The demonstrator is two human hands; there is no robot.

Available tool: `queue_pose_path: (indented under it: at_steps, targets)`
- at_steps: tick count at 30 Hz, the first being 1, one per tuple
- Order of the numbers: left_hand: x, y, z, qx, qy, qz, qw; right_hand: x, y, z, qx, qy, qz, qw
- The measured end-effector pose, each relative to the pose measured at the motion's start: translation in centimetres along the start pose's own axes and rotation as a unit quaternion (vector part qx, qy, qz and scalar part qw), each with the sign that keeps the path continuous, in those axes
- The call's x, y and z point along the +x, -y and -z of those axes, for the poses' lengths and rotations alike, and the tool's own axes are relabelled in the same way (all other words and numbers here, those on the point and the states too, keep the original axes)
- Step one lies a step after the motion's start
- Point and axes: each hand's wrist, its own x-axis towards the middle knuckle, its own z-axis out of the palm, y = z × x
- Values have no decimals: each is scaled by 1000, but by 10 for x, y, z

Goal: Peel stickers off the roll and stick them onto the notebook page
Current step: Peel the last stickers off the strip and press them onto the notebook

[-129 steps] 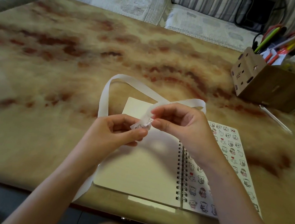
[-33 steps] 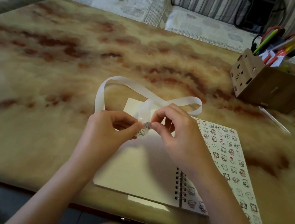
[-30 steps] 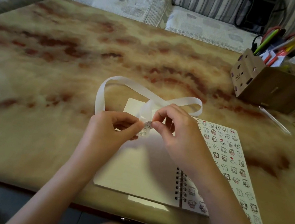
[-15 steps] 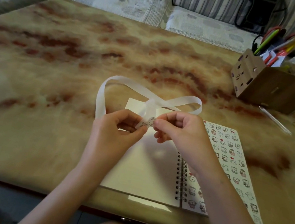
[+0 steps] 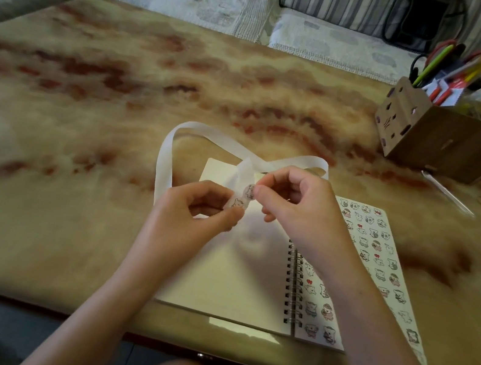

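- Fingers (image 5: 227, 215) of left hand (image 5: 188, 215) clamped on sticker strip (image 5: 165, 162) over notebook (image 5: 234, 281).
- Right hand (image 5: 302, 209) pinches sticker (image 5: 250, 191) at strip end.
- Both nearer notebook's far edge than 1 s ago.

Warm dim light, soft edge blur

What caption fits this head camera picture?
Left hand and right hand peel a sticker from its strip over the notebook.
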Motion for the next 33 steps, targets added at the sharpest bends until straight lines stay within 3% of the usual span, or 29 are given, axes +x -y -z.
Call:
queue_pose_path:
  at_steps: [5,15,27,33]
  targets:
    - [1,-2,0,-59,13,16,998,0,-1,1,28,10,17,999]
    - [0,-4,-3,-36,-31,0,999,-1,-6,2,25,31,67,997]
    - [8,-8,-3,-112,-4,66,991,0,-13,-7,-115,-19,280,953]
    - [11,-5,-2,-143,10,89,986,2,-16,-11,-84,-28,264,960]
